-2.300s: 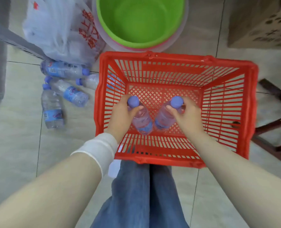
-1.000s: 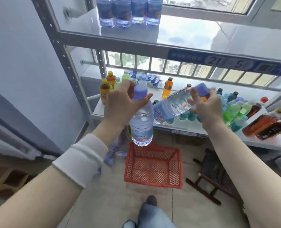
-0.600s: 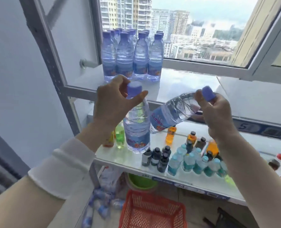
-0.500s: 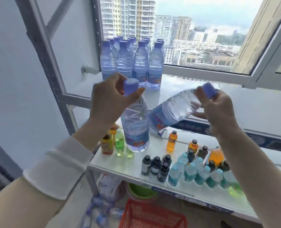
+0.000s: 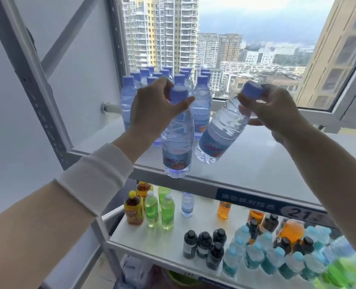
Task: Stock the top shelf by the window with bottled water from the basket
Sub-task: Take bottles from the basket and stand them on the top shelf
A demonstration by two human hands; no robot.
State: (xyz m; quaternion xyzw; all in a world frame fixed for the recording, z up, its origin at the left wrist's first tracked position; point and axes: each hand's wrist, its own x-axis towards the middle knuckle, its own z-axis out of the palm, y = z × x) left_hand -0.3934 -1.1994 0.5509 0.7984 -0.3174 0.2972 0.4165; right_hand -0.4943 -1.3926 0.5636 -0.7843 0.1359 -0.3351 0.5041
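My left hand [image 5: 152, 107] grips a clear water bottle [image 5: 178, 142] by its purple cap, holding it upright at the front edge of the white top shelf [image 5: 256, 159]. My right hand [image 5: 270, 109] holds a second water bottle [image 5: 223, 132] by the neck, tilted with its base leaning left over the shelf. A block of several stocked water bottles [image 5: 202, 101] with purple caps stands at the shelf's back left, by the window. The basket is out of view.
The grey shelf upright [image 5: 33, 86] rises at left. The lower shelf [image 5: 162, 243] carries yellow, green, orange, black-capped and teal drinks. An open window frame [image 5: 343, 101] borders the top shelf at right. The right part of the top shelf is bare.
I stood up from the red basket with a bottle in each hand. Both bottles rose from lower-shelf height to the top shelf's front edge over the last second.
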